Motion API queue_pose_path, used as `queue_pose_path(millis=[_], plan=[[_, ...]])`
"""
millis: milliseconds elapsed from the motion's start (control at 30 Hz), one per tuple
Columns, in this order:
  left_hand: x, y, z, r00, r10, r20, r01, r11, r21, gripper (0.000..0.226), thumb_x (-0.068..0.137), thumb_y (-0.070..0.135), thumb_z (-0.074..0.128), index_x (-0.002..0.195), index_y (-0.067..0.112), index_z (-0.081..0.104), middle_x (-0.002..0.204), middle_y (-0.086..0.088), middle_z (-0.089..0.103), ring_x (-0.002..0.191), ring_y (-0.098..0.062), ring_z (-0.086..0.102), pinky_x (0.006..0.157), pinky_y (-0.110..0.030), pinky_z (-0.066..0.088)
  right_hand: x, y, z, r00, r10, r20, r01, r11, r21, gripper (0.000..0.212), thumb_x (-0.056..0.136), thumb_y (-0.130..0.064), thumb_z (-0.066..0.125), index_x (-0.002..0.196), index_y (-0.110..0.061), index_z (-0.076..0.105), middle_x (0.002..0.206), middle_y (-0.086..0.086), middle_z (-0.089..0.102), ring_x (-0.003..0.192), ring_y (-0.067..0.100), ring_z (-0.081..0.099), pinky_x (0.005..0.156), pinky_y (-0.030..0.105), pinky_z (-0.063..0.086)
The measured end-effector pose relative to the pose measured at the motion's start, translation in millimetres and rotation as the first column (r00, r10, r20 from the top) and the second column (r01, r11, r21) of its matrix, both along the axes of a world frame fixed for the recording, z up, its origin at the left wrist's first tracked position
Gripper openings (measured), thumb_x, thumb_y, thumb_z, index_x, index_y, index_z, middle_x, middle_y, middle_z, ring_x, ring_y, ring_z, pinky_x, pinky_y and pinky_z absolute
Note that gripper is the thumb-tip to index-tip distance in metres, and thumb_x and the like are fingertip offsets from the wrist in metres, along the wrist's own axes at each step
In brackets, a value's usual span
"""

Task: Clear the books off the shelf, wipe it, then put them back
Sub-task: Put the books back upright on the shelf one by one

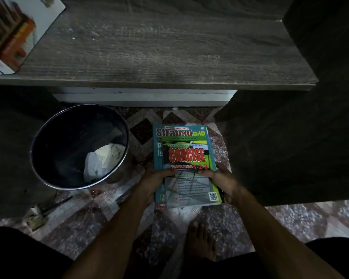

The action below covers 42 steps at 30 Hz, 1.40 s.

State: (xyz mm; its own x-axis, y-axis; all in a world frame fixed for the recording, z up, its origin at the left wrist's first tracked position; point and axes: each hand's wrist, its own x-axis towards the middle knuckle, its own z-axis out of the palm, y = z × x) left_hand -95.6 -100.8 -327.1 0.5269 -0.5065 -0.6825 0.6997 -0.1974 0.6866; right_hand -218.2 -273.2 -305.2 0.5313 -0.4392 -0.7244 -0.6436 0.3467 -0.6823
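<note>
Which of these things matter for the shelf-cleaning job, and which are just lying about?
Job: stack of colourful paperback books, gripped by left hand and right hand; grey wood-grain shelf; white glossy book on its left end.
Lying about: round black metal-rimmed bin; crumpled white paper inside it.

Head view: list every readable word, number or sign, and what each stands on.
"MODUL AKTIVITI": teal book
"Strategi PdP": teal book
"100%": teal book, bottom corner
"CONCISE": green book on top
"TINGKATAN 1-2-3": green book
QR code: green book's corner
Green book's subtitle, bullet lines: too blurred.
</note>
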Motion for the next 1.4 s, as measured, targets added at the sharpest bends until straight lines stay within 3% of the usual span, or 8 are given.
queue_pose_path(millis=[267, 500, 700, 833, 967, 1200, 1300, 1400], plan=[[-6.0, 1.9, 18.4, 0.996, -0.004, -0.093, 0.001, 0.999, -0.032, 0.015, 0.080, 0.006, 0.071, 0.095, 0.006, 0.070, 0.088, -0.017, 0.073, 0.066, -0.027, 0.070, 0.060, -0.036, 0.059, -10.2, -1.9, 26.4, 0.999, 0.007, 0.047, -0.009, 0.999, 0.034, 0.063, 0.077, -0.019, 0.080, 0.130, -0.021, 0.047, 0.105, 0.011, 0.074, 0.094, 0.032, 0.072, 0.092, 0.053, 0.053], [-16.3, 13.2, 64.3, 1.000, -0.013, -0.018, 0.012, 0.998, -0.068, 0.017, 0.084, 0.002, 0.067, 0.101, 0.005, 0.068, 0.084, -0.017, 0.073, 0.061, -0.026, 0.069, 0.054, -0.033, 0.057, -26.3, 14.3, 69.4, 0.992, -0.017, 0.122, 0.020, 0.999, -0.028, 0.058, 0.079, -0.015, 0.079, 0.126, -0.019, 0.045, 0.097, 0.011, 0.075, 0.082, 0.030, 0.075, 0.070, 0.042, 0.059], [-31.9, 40.8, 112.4, 0.995, -0.022, 0.096, 0.030, 0.996, -0.079, 0.033, 0.082, 0.004, 0.069, 0.114, -0.002, 0.063, 0.095, -0.023, 0.071, 0.067, -0.029, 0.070, 0.057, -0.033, 0.057, -47.9, 46.0, 124.9, 0.956, 0.058, 0.288, -0.032, 0.995, -0.096, 0.046, 0.085, -0.011, 0.073, 0.113, -0.043, 0.057, 0.101, 0.002, 0.077, 0.088, 0.023, 0.075, 0.069, 0.032, 0.059], [-46.1, 62.7, 146.4, 0.989, -0.043, 0.143, 0.060, 0.991, -0.118, 0.037, 0.080, 0.006, 0.071, 0.115, -0.001, 0.061, 0.094, -0.023, 0.071, 0.071, -0.031, 0.069, 0.063, -0.036, 0.058, -65.3, 67.2, 154.0, 0.937, 0.069, 0.342, -0.019, 0.989, -0.147, 0.044, 0.086, -0.017, 0.074, 0.116, -0.045, 0.058, 0.099, -0.004, 0.077, 0.087, 0.020, 0.075, 0.071, 0.032, 0.057], [-59.3, 82.8, 181.8, 0.985, -0.055, 0.165, 0.080, 0.986, -0.149, 0.064, 0.064, 0.014, 0.078, 0.119, -0.007, 0.056, 0.099, -0.028, 0.068, 0.076, -0.035, 0.067, 0.071, -0.042, 0.058, -79.5, 85.3, 182.9, 0.910, 0.094, 0.404, -0.006, 0.977, -0.214, 0.048, 0.085, -0.017, 0.074, 0.111, -0.054, 0.058, 0.101, -0.006, 0.077, 0.091, 0.019, 0.074, 0.087, 0.039, 0.057], [-69.3, 102.7, 237.4, 0.966, -0.055, 0.252, 0.103, 0.978, -0.180, 0.033, 0.081, 0.005, 0.069, 0.113, 0.001, 0.064, 0.101, -0.025, 0.071, 0.090, -0.040, 0.069, 0.081, -0.049, 0.057, -94.8, 104.2, 234.9, 0.857, 0.103, 0.505, 0.007, 0.977, -0.212, 0.048, 0.082, -0.017, 0.076, 0.113, -0.049, 0.059, 0.103, 0.003, 0.076, 0.092, 0.028, 0.074, 0.093, 0.051, 0.054], [-56.4, 97.9, 260.4, 0.961, -0.058, 0.272, 0.111, 0.977, -0.184, 0.030, 0.081, 0.006, 0.069, 0.110, 0.003, 0.065, 0.098, -0.024, 0.072, 0.083, -0.036, 0.071, 0.075, -0.044, 0.059, -86.3, 100.5, 254.0, 0.830, 0.092, 0.550, 0.013, 0.983, -0.184, 0.048, 0.081, -0.015, 0.075, 0.117, -0.043, 0.061, 0.104, 0.009, 0.076, 0.092, 0.034, 0.073, 0.091, 0.054, 0.054], [-31.1, 83.4, 277.5, 0.949, -0.066, 0.308, 0.122, 0.978, -0.167, 0.034, 0.080, 0.010, 0.070, 0.112, 0.000, 0.066, 0.100, -0.024, 0.071, 0.092, -0.040, 0.068, 0.088, -0.053, 0.054, -65.0, 88.5, 272.3, 0.806, 0.087, 0.585, 0.030, 0.982, -0.189, 0.042, 0.083, -0.013, 0.074, 0.115, -0.038, 0.063, 0.101, 0.010, 0.076, 0.088, 0.034, 0.074, 0.085, 0.051, 0.057]])
